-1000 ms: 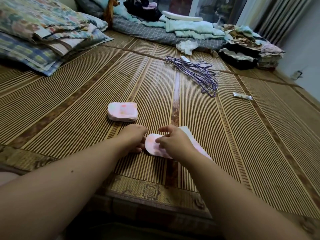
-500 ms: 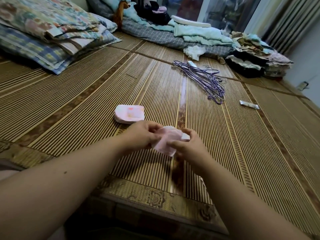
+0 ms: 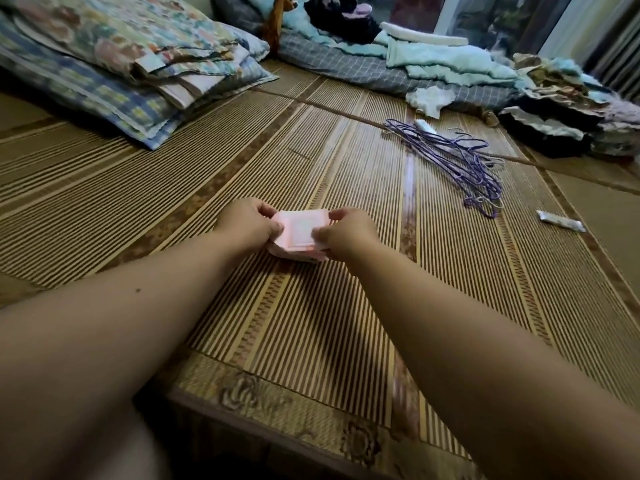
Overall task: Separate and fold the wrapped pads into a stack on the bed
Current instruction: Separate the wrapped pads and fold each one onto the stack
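A folded pink wrapped pad (image 3: 300,227) sits on top of the small pink stack of pads (image 3: 298,253), which rests on the striped bamboo mat (image 3: 311,323) of the bed. My left hand (image 3: 247,225) pinches the pad's left edge and my right hand (image 3: 348,232) pinches its right edge. Both hands partly hide the stack's sides. Another single wrapped pad (image 3: 560,221) lies far off to the right on the mat.
A bundle of purple wire hangers (image 3: 457,157) lies at the back right. Folded quilts and pillows (image 3: 131,60) are piled at the back left. Folded clothes and towels (image 3: 450,60) line the far edge. The mat's front edge (image 3: 277,410) is near my arms.
Both hands folded the pink pad, lifted it from the near mat and carried it forward and left onto the pink stack. The camera view also shifted.
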`<act>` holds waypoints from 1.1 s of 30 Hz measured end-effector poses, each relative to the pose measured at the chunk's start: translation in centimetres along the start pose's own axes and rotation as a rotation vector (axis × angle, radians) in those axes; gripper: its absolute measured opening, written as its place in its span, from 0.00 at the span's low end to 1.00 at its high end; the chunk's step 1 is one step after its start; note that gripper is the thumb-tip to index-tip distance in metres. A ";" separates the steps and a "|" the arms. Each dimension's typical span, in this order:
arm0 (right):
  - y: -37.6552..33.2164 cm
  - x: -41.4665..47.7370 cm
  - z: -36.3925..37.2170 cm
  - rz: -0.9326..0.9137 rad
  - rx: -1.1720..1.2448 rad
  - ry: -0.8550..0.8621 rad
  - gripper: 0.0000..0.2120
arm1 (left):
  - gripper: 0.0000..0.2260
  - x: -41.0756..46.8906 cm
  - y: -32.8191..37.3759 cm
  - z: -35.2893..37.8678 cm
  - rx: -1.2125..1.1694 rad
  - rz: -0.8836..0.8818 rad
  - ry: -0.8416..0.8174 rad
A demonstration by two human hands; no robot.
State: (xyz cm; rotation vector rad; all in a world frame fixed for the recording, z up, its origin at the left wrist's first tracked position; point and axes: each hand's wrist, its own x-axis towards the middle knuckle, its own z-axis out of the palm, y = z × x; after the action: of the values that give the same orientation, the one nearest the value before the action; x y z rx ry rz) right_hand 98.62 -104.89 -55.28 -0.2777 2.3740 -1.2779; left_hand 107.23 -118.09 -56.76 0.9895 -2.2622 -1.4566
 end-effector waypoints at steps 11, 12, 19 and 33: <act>2.4 -2.4 -4.1 -0.130 -0.054 0.104 0.18 | 0.17 -0.4 1.0 1.1 0.285 0.163 0.102; 3.0 -3.3 -5.5 -0.144 -0.061 0.110 0.16 | 0.18 -1.0 1.4 1.5 0.367 0.213 0.132; 10.3 -9.9 -16.4 -0.017 -0.201 0.147 0.18 | 0.15 -8.2 4.7 9.4 0.472 0.626 -0.206; 17.5 -16.0 -17.7 0.287 -0.717 0.052 0.27 | 0.20 -9.0 6.8 20.1 0.907 0.384 -0.336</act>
State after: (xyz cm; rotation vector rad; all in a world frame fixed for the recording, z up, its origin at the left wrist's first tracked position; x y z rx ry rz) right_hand 105.19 -76.04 -56.81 -0.1004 2.7105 -0.2778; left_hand 99.88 -96.34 -58.78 0.4315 -3.2112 -0.4175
